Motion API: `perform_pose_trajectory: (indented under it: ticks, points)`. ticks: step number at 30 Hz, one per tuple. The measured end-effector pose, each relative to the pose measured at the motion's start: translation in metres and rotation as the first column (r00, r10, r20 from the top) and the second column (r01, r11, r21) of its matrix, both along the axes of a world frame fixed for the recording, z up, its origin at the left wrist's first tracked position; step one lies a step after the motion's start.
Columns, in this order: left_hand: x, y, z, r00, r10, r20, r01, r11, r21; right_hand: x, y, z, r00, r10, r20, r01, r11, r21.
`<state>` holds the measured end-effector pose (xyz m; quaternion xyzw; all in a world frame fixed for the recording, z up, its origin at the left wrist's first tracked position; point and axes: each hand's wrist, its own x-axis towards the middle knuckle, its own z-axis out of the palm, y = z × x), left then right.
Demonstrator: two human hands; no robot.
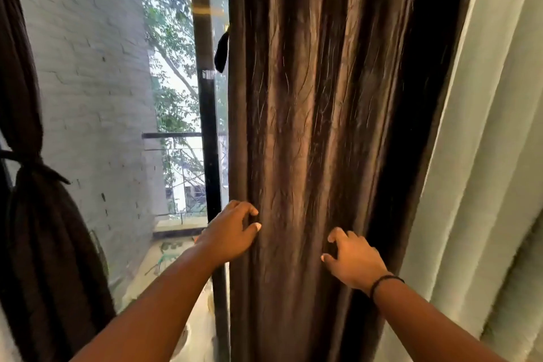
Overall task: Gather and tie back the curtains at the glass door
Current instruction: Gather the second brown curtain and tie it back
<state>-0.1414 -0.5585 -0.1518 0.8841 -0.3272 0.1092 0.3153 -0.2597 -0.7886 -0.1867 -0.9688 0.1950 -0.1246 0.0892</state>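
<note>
A dark brown pleated curtain [323, 112] hangs straight down in the middle of the head view, bunched into folds. My left hand [232, 232] pinches its left edge fold. My right hand [352, 258], with a black band on the wrist, curls its fingers into folds on the curtain's right side. A second dark curtain [38, 229] hangs at the far left, gathered and cinched by a dark tie [26, 161]. A small black strap [221, 51] dangles by the middle curtain's left edge, higher up.
A black door frame post [208, 126] stands just left of the curtain, with glass [97, 97] beyond it showing a white brick wall, a balcony railing [173, 136] and trees. A pale green curtain [482, 185] hangs at the right.
</note>
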Motion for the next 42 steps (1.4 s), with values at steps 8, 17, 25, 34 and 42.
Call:
perform_pose_trajectory:
  ticks: [8, 17, 25, 34, 42]
  points:
    - [0.075, -0.024, 0.086, 0.979, 0.066, 0.195, -0.019, 0.972, -0.233, 0.098, -0.042, 0.066, 0.991, -0.031, 0.128, 0.029, 0.999, 0.015]
    - [0.156, -0.081, 0.204, 0.822, 0.241, 0.516, 0.005, 0.903, -0.429, 0.210, -0.046, 0.216, 0.780, -0.115, 0.615, 0.036, 0.989, 0.140]
    - [0.182, -0.125, 0.295, 0.744, 0.308, 0.593, 0.054, 0.857, -0.513, 0.255, -0.070, 0.309, 0.649, -0.087, 0.756, 0.063, 0.996, 0.060]
    - [0.194, -0.144, 0.381, 0.628, 0.439, 0.642, 0.057, 0.797, -0.601, 0.266, -0.094, 0.393, 0.575, 0.128, 0.808, -0.008, 0.988, -0.151]
    - [0.203, -0.191, 0.422, 0.747, 0.404, 0.528, 0.000, 0.794, -0.607, 0.257, -0.138, 0.410, 0.507, 0.281, 0.815, -0.107, 0.958, -0.265]
